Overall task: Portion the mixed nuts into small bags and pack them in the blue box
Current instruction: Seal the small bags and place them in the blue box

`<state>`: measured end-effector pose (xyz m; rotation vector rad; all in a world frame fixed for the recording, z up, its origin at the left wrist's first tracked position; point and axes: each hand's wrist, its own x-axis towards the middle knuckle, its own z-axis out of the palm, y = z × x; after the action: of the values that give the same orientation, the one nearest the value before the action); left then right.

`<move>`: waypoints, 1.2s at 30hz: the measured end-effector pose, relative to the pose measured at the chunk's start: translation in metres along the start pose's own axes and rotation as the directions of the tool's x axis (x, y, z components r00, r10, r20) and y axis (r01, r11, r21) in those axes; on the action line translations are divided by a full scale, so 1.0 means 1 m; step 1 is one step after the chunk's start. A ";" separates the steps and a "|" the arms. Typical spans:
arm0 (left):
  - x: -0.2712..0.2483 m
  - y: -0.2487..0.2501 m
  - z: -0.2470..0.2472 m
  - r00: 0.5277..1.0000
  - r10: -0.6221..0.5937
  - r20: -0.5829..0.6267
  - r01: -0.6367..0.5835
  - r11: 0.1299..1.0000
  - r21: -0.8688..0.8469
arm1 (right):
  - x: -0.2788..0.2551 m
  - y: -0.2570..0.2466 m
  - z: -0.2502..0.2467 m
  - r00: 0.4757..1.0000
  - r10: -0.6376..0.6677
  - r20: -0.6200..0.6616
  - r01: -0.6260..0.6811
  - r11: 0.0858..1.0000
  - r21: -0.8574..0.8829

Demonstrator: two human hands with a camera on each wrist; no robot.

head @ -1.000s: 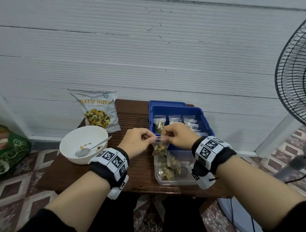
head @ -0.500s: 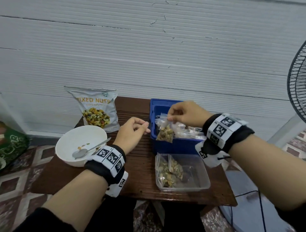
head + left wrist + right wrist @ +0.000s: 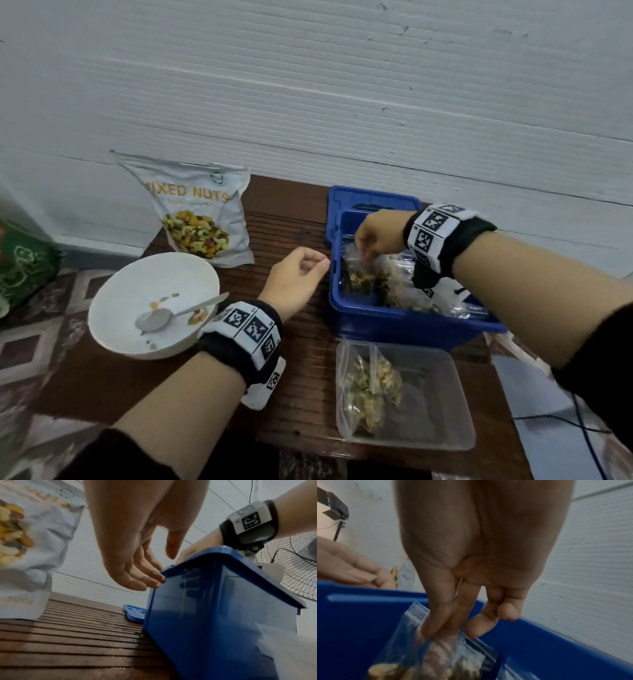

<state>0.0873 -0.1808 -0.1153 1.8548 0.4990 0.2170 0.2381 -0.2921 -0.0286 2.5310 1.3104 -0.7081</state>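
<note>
My right hand [image 3: 368,241] reaches down into the blue box [image 3: 394,323] and pinches the top of a small clear bag of nuts [image 3: 358,274]; the pinch shows close up in the right wrist view, thumb and fingers on the bag [image 3: 426,646]. Several filled bags [image 3: 404,291] lie inside the box. My left hand [image 3: 303,270] hovers loosely curled and empty just left of the box [image 3: 214,622], fingertips [image 3: 154,580] near its rim. The mixed nuts pouch [image 3: 195,212] leans on the wall at the back left.
A white bowl [image 3: 113,308] holding a spoon [image 3: 171,313] and a few nuts sits at the left. A clear plastic tub [image 3: 445,411] with filled bags [image 3: 371,387] stands at the table's front edge. The blue lid [image 3: 363,198] lies behind the box.
My right hand carried the sealed bag from above the clear tub up and down into the blue box. My left hand let go of it and stays beside the box.
</note>
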 end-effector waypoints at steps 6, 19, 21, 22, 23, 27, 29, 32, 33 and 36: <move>0.008 -0.006 0.011 0.999 0.030 0.032 -0.025 0.990 -0.141 | 0.034 -0.001 0.009 0.999 0.023 0.033 -0.020 0.995 -0.095; -0.017 -0.011 0.012 0.992 -0.122 0.045 0.124 0.991 -0.055 | -0.002 0.000 -0.006 0.988 0.021 -0.152 -0.006 0.995 0.098; -0.028 -0.013 0.012 0.980 -0.174 0.101 0.170 0.984 0.045 | -0.019 -0.003 -0.007 0.979 0.026 -0.203 0.008 0.986 0.168; -0.034 -0.013 0.013 0.972 -0.203 0.116 0.193 0.977 0.091 | -0.027 -0.006 -0.006 0.974 0.029 -0.225 0.016 0.980 0.196; -0.040 -0.011 0.013 0.964 -0.234 0.129 0.217 0.967 0.133 | -0.036 -0.009 -0.005 0.970 0.032 -0.241 0.023 0.974 0.223; -0.065 -0.005 0.017 0.922 -0.314 0.228 0.257 0.934 0.249 | -0.066 -0.022 0.007 0.959 0.041 -0.281 0.049 0.951 0.307; -0.077 -0.004 0.019 0.912 -0.307 0.273 0.217 0.923 0.317 | -0.080 -0.028 0.017 0.955 0.046 -0.292 0.057 0.941 0.334; -0.090 -0.003 0.025 0.932 -0.274 0.238 0.156 0.895 0.419 | -0.096 -0.037 0.034 0.956 0.066 -0.286 0.055 0.917 0.395; -0.094 -0.003 0.028 0.946 -0.253 0.202 0.148 0.893 0.424 | -0.100 -0.040 0.039 0.955 0.072 -0.287 0.053 0.913 0.406; -0.102 0.001 0.033 0.977 -0.187 0.102 0.127 0.897 0.424 | -0.110 -0.046 0.055 0.951 0.081 -0.300 0.052 0.910 0.411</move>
<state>0.0095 -0.2540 -0.1156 2.2116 0.6306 -0.1428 0.1291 -0.3652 -0.0189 3.1000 1.3481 -0.6625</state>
